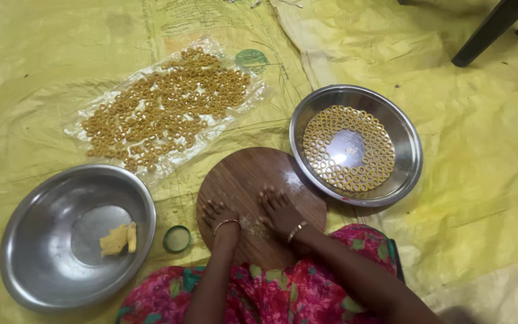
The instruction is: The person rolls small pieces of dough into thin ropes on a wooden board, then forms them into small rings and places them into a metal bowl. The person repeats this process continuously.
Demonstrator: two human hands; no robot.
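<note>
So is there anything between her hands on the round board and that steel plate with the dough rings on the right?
Nothing visible. Both hands, left hand and right hand, rest palms down on the wooden board. The plate of rings sits right beside the board, its rim overlapping the board's edge, with only bare board between.

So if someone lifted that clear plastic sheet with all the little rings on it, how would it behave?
The clear plastic sheet looks thin and crinkled, so it would probably flop and sag rather than stay flat. The dough rings lie loose and crowded on it, so they would likely slide together or spill off. They also look small and thin, perhaps easily squashed or broken.
</note>
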